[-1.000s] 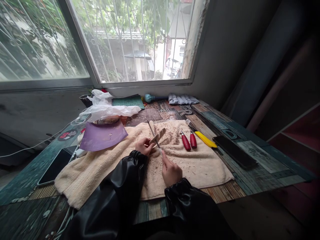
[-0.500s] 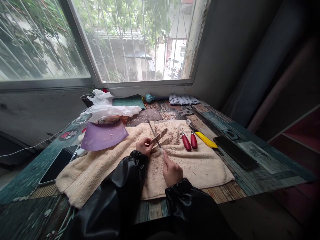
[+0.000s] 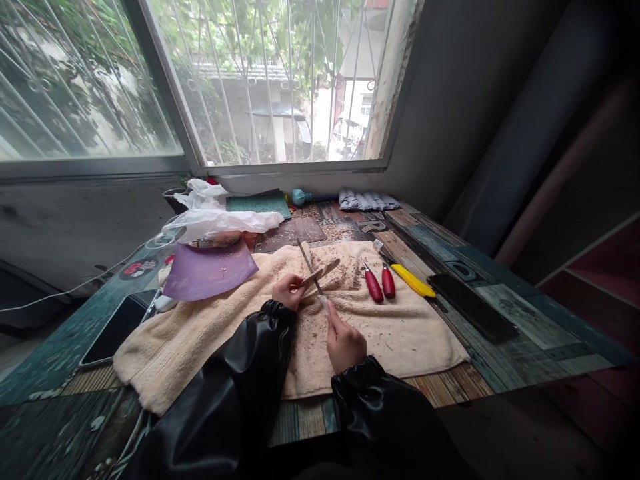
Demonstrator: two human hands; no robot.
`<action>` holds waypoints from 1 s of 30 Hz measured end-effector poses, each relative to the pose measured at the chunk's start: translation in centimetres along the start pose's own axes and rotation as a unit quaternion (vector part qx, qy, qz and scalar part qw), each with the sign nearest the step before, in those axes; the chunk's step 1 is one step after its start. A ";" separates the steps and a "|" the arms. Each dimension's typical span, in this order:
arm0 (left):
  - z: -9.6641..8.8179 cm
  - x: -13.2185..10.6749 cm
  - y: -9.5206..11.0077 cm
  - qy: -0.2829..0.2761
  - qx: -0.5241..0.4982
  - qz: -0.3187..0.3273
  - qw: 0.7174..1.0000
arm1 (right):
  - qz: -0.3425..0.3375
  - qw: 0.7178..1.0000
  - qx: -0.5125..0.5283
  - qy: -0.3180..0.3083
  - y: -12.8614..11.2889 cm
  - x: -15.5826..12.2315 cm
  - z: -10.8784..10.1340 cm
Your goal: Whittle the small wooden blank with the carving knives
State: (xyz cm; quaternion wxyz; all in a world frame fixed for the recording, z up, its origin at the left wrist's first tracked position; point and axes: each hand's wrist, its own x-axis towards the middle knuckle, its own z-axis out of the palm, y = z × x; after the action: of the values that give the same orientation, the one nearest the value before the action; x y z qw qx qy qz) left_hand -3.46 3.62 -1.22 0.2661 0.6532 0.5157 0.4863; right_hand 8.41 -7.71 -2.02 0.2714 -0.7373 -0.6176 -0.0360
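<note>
My left hand (image 3: 288,292) is closed around one end of a slim, flat wooden piece (image 3: 328,269), whose free end points up to the right. My right hand (image 3: 346,341) grips the near end of a long, thin file (image 3: 303,252), which slants away to the upper left. File and wood cross just beyond my left fingers; the frames do not show clearly how firmly they touch. Beneath both hands lies a beige towel (image 3: 400,333) strewn with wood shavings. Right of the hands, two red-handled carving tools (image 3: 381,285) rest on the towel.
A yellow utility knife (image 3: 413,280) and a black phone (image 3: 473,305) lie to the right. On the left are purple sandpaper (image 3: 210,272), a tablet (image 3: 117,330) and a white plastic bag (image 3: 230,223). A green mat (image 3: 257,203) lies below the window.
The wooden piece has turned slightly, and its free end sits a little lower and farther right. My right hand and the file have shifted only slightly. Both hands keep their holds.
</note>
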 end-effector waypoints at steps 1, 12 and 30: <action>0.0 0.1 0.0 0.003 0.007 0.004 1.000 | 0.001 1.000 0.001 0.000 0.0 0.0 0.0; 0.0 0.0 0.0 -0.005 0.019 0.013 1.000 | 0.009 1.000 0.010 0.004 0.1 0.0 0.3; 0.2 0.1 -0.4 0.019 0.020 0.072 0.997 | 0.034 0.997 0.069 0.003 -0.1 0.2 -0.4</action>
State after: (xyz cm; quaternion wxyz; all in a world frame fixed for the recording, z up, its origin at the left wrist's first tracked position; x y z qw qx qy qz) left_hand -3.46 3.83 -1.61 0.2072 0.6843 0.4823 0.5062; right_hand 8.44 -7.73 -1.56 0.3245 -0.7372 -0.5925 0.0131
